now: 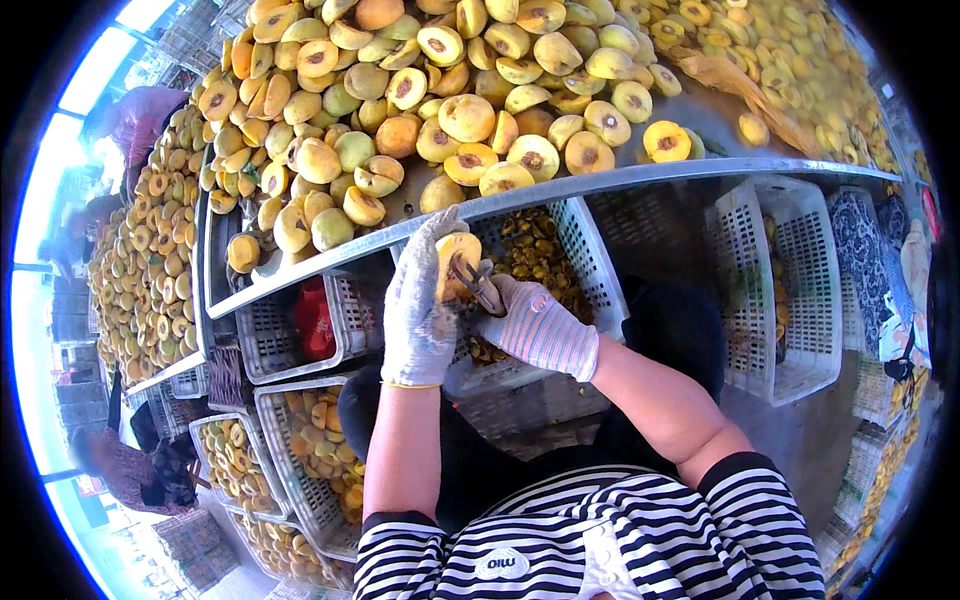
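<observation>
Both my hands wear knitted work gloves over the table's near edge. My left hand [418,305] is wrapped round a yellow peach half [455,262], its cut face and brown pit hollow turned toward my right. A dark metal pitting tool [482,288] is gripped in my right hand [540,325]. Its tip touches the middle of the cut face. Directly below both hands stands a white plastic crate [590,255] holding brown pits and scraps [540,250]. Many more peach halves [505,178] are heaped on the metal-edged table [640,178] just beyond.
White crates of peach halves [325,430] stand at my left, beside a crate with a red bag [314,318]. Another white crate [805,290] stands at right. At far left, people [135,470] sit near a second heaped table [145,270].
</observation>
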### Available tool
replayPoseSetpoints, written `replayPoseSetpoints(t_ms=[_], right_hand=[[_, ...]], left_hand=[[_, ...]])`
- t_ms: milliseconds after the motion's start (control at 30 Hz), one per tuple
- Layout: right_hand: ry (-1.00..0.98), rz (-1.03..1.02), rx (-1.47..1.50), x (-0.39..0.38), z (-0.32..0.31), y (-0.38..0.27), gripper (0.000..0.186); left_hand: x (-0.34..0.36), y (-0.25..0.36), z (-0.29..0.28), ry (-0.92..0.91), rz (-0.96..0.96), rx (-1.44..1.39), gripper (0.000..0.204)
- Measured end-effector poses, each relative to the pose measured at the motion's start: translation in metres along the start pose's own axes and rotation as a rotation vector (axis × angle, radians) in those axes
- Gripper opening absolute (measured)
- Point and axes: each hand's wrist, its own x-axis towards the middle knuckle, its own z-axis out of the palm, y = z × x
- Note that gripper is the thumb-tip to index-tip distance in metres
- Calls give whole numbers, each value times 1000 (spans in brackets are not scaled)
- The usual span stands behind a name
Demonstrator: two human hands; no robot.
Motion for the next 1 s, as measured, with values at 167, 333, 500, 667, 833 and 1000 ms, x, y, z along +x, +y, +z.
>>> replayPoseSetpoints(t_ms=[167,333,500,667,833,1000], right_hand=[[17,-250,-207,2,14,21,31],[-79,-347,-147,-4,4,10,24],[-371,182,420,-14,-18,-21,22],[-478,190,564,-16,-21,-8,26],[-579,235,518,-22,-34,-21,27],[-469,220,467,-26,-49,-15,31]], left_hand=[[-4,-11,17,173,-5,-66,38],[-4,-12,14,160,188,272,30],[0,1,17,90,107,236,28],[6,18,9,-162,-130,-60,37],[11,15,4,-328,-156,-40,45],[17,-1,-14,76,-282,-434,57]])
